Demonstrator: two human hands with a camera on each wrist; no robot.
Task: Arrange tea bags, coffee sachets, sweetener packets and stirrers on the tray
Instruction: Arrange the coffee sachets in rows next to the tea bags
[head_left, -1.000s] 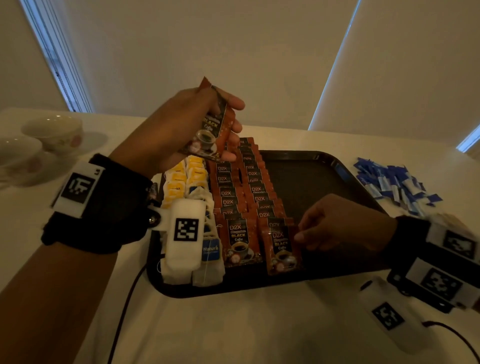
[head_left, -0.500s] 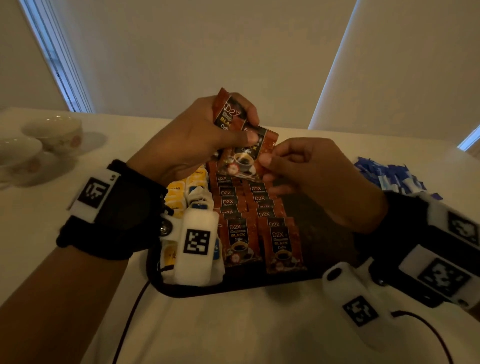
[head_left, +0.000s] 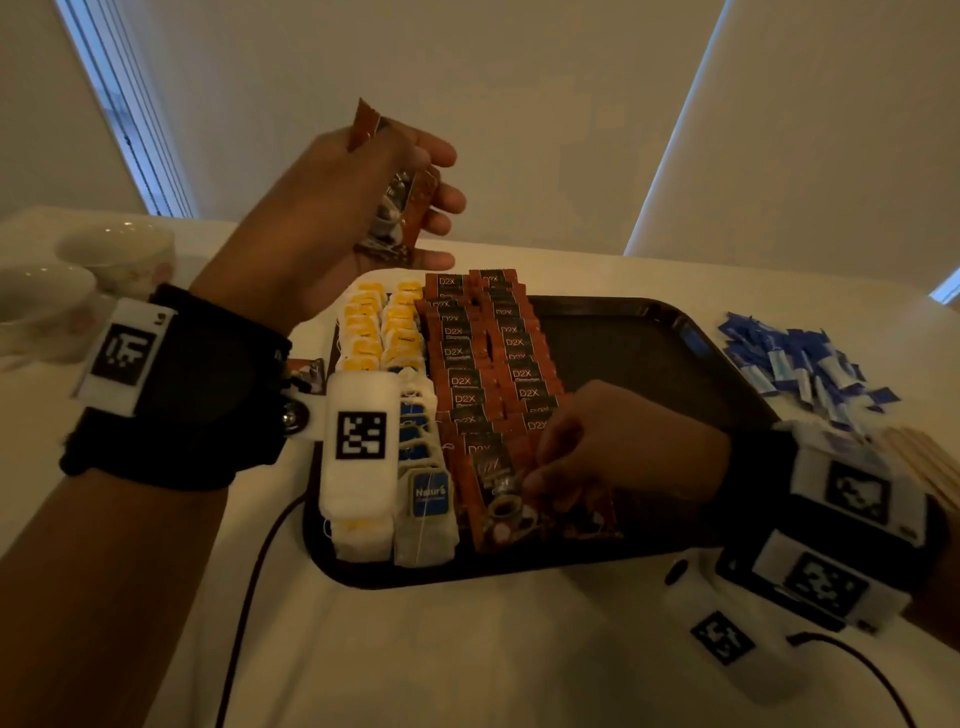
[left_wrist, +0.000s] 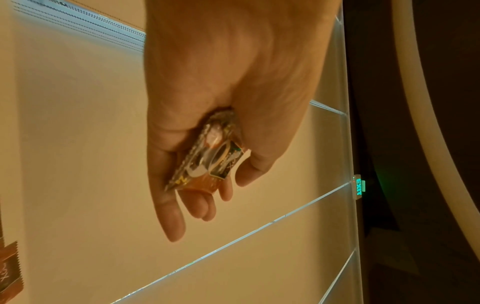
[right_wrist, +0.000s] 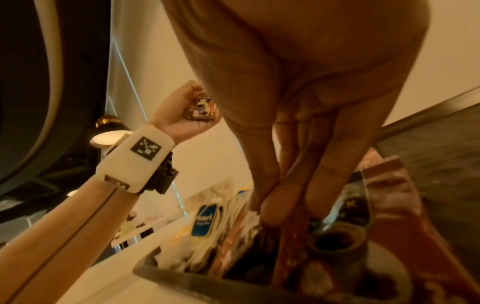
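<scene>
A dark tray (head_left: 639, 332) holds two rows of tea bags (head_left: 382, 332) on its left and two rows of brown coffee sachets (head_left: 488, 358) beside them. My left hand (head_left: 415, 208) is raised above the tray's far left corner and grips a small stack of coffee sachets (left_wrist: 207, 158). My right hand (head_left: 530, 483) is low at the tray's front and pinches one coffee sachet (head_left: 493, 499) at the near end of the sachet rows; its fingertips (right_wrist: 272, 211) press down on that sachet (right_wrist: 337, 238). The right half of the tray is bare.
A pile of blue sweetener packets (head_left: 795, 358) lies on the white table right of the tray, with wooden stirrers (head_left: 930, 467) nearer me. Two cups (head_left: 119, 249) stand at far left. One loose coffee sachet (head_left: 306, 371) lies left of the tray.
My right hand took a sachet from the stack in my left hand and came down to the tray's front. My left hand stayed raised with the remaining sachets.
</scene>
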